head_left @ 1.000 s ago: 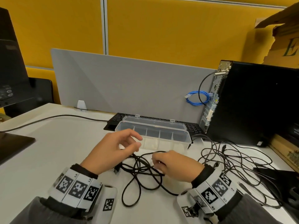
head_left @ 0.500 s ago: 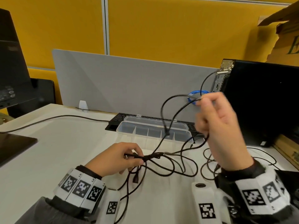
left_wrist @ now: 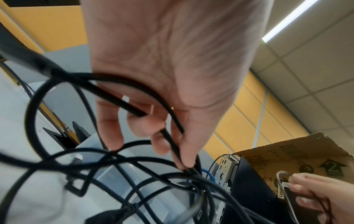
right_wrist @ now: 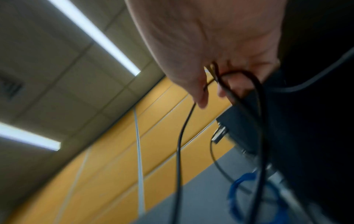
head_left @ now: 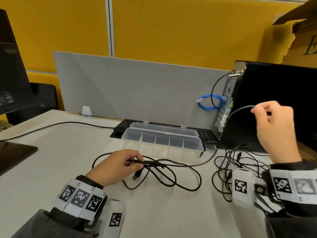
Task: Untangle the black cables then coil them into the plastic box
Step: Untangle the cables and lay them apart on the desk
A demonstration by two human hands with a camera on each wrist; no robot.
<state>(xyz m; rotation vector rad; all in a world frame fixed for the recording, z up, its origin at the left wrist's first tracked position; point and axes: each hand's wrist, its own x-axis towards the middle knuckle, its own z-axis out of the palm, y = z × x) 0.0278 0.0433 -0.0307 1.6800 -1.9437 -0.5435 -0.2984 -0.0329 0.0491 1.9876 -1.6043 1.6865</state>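
Loops of black cable (head_left: 171, 176) lie on the white desk in front of the clear plastic box (head_left: 161, 148), whose lid stands open. My left hand (head_left: 135, 164) rests on the desk and grips a bundle of these cables (left_wrist: 172, 145) near a USB plug (head_left: 137, 175). My right hand (head_left: 257, 111) is raised at the right, in front of the PC tower, and pinches one thin black cable (right_wrist: 180, 136) that arcs down to the desk. A second tangle of thin black cables (head_left: 240, 160) lies under my right arm.
A black keyboard (head_left: 204, 133) lies behind the box, against a grey divider (head_left: 137, 90). The black PC tower (head_left: 274, 86) stands at right with a blue network cable (head_left: 209, 103). A monitor base (head_left: 15, 152) sits at left; a grey cord (head_left: 60, 125) crosses the desk.
My right hand rose from the tangle, then swung right toward the tower, drawing one thin cable out. The lifted loops dropped back onto the desk. My left hand closed on the bundle.
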